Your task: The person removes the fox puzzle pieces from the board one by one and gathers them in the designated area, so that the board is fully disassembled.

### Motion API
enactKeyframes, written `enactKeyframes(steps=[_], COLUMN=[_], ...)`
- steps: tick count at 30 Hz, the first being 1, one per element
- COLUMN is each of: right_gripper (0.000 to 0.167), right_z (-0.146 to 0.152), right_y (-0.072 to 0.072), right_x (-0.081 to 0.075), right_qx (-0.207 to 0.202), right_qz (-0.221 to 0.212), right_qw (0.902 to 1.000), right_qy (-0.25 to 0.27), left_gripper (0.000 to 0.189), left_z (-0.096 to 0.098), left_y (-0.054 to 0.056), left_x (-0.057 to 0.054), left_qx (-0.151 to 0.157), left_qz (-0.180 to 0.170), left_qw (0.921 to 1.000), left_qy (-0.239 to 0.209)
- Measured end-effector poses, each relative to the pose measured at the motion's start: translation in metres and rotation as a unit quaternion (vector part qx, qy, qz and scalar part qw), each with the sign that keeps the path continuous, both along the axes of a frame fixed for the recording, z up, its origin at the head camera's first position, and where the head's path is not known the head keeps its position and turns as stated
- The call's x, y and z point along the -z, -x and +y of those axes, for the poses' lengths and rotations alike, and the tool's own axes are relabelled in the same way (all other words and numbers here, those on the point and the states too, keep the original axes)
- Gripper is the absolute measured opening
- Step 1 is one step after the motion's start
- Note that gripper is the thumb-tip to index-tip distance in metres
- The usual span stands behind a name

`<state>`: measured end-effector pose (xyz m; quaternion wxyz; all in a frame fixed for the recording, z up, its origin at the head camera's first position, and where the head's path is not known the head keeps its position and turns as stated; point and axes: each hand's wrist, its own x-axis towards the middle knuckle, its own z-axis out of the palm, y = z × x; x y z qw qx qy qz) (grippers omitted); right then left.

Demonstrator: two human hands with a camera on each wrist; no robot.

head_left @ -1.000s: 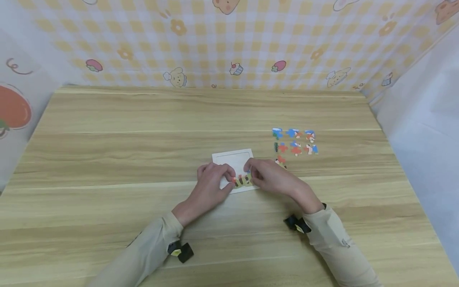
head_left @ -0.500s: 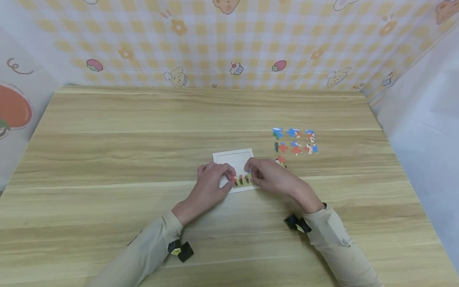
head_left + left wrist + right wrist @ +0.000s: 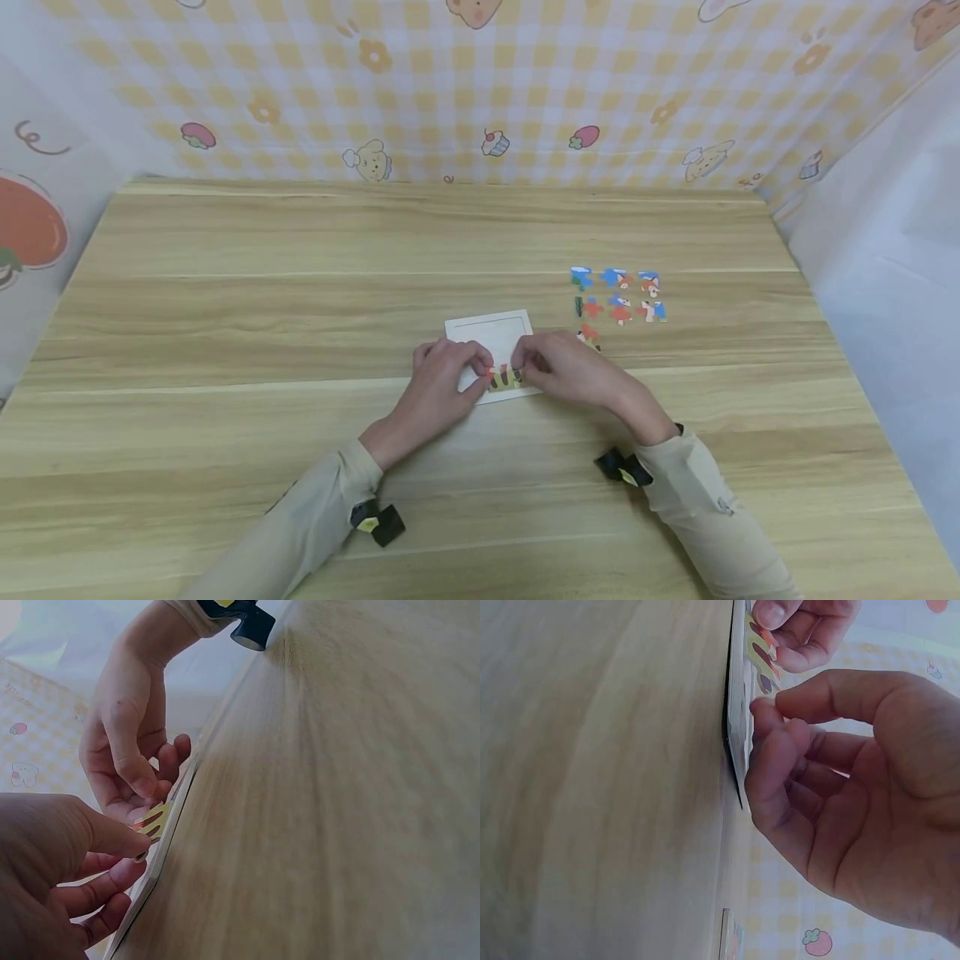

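Joined jigsaw pieces [image 3: 505,378], yellow-green with dark brown stripes and red bits, form a short strip over the lower part of a white puzzle board [image 3: 489,334]. At the strip's left end, my left hand [image 3: 442,385] pinches it between thumb and forefinger. My right hand [image 3: 572,368] pinches the opposite end, its fingertips partly covering the piece there. In the left wrist view the strip [image 3: 153,822] appears tilted up from the board between both hands. The right wrist view shows the strip [image 3: 759,649] close against the board's edge [image 3: 737,697].
Several loose jigsaw pieces [image 3: 619,312] with blue, orange and white print lie in rows right of the board. The wooden table [image 3: 262,292] runs back to a yellow checked cloth [image 3: 420,92]. Dark wrist cameras [image 3: 388,526] stick out from both sleeves.
Right fingertips have shifted slightly at the strip's right end, and a blue bit seen there before is now covered. The left hand stays in place, still pinching the strip.
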<state>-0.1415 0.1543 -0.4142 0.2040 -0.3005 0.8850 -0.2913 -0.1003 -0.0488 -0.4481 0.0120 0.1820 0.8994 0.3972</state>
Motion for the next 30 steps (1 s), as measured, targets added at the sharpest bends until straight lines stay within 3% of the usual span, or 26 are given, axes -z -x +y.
enactKeyframes(steps=[10,17,21,25,30], right_gripper=[0.009,0.010,0.010,0.009,0.009], right_z=[0.000,0.000,0.002,0.006,0.014], right_y=[-0.001,0.000,0.000,0.001,0.004], right_x=[-0.002,-0.002,-0.001,0.000,-0.003], right_qx=[-0.025,-0.010,0.003,0.013,0.018], right_qz=[-0.034,-0.030,-0.035,-0.043,-0.041], right_qw=[0.9991,0.9994,0.9992,0.9989,0.9990], right_qy=[0.001,-0.014,-0.019,-0.015,0.002], left_gripper=[0.014,0.019,0.045,0.068,0.090], left_z=[-0.001,-0.008,-0.011,-0.014,-0.018], left_y=[0.001,0.004,0.003,0.002,0.002], left_x=[0.000,-0.004,-0.007,-0.010,-0.013], left_qx=[0.002,-0.057,-0.065,-0.047,-0.029], left_qz=[0.023,0.051,0.031,-0.006,-0.049], left_qw=[0.9997,0.9956,0.9972,0.9983,0.9937], left_qy=[-0.009,-0.054,-0.023,0.036,0.096])
